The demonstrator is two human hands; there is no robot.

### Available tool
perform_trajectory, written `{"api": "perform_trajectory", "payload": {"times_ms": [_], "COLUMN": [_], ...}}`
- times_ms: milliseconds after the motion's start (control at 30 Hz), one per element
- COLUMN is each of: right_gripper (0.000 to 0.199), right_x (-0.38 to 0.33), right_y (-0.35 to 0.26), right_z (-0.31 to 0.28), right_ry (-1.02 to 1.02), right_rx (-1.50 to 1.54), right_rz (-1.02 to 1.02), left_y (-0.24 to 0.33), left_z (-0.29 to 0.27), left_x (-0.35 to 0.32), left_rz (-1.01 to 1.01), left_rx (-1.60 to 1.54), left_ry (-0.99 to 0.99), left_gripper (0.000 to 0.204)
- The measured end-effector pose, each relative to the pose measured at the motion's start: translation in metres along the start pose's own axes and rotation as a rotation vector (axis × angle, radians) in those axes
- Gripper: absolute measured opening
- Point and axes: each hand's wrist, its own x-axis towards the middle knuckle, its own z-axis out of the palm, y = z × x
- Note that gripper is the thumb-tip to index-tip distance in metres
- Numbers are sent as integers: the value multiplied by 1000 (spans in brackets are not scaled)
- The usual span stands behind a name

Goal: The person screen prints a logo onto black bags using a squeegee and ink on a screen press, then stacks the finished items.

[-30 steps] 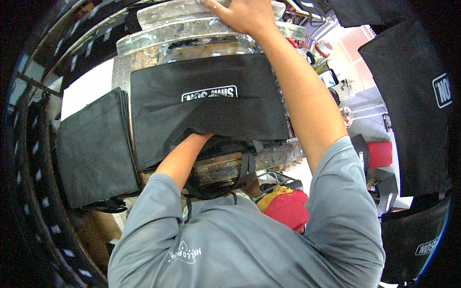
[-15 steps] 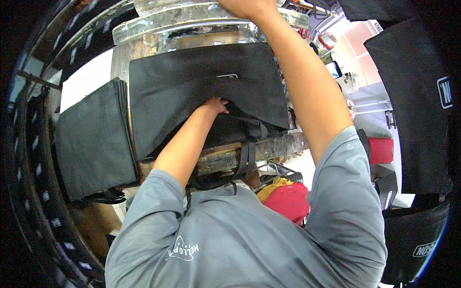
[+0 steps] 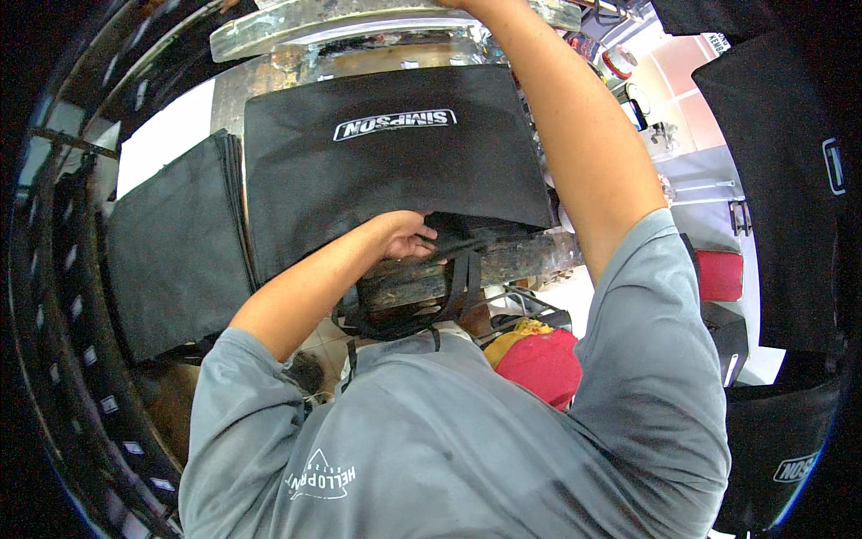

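Observation:
A black fabric bag (image 3: 296, 171) with a white printed logo lies flat on the worktable, its open edge and dark handles (image 3: 462, 287) toward me. My left hand (image 3: 411, 238) is at that edge, just under the raised upper layer, its fingers loosely apart with nothing gripped. Past the bag, my right arm reaches far forward. Only a sliver of my right hand (image 3: 460, 3) shows at the top edge, by a paint-stained wooden bar (image 3: 395, 27); its fingers are out of the picture.
Left of the bag lies a stack of black bags (image 3: 175, 251). Racks (image 3: 85, 377) with dark slats curve along the far left. Cans (image 3: 620, 61) and small items stand at the right. Printed black bags (image 3: 772, 189) hang there, and a red cloth bundle (image 3: 539, 368) sits below the table.
The bag's upper layer has settled flatter, so its whole logo shows. My left hand has drawn back toward me to the bag's edge. My right hand has moved farther out of the picture.

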Motion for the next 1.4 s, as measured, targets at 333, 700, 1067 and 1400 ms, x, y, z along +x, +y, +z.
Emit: {"api": "perform_trajectory", "payload": {"times_ms": [333, 700, 1067, 1400], "right_gripper": [64, 63, 65, 64], "right_x": [0, -2, 1, -6], "right_y": [1, 6, 1, 2], "right_z": [-1, -5, 3, -4], "right_ry": [4, 51, 47, 51], "right_rx": [4, -35, -24, -39], "right_rz": [0, -22, -12, -7], "left_y": [17, 51, -35, -108], "left_z": [-20, -42, -91, -103], "left_x": [6, 23, 1, -19], "left_rz": [659, 667, 219, 433], "left_rx": [-923, -723, -935, -836], "left_ry": [170, 232, 360, 793], "left_gripper": [30, 36, 25, 72]}}
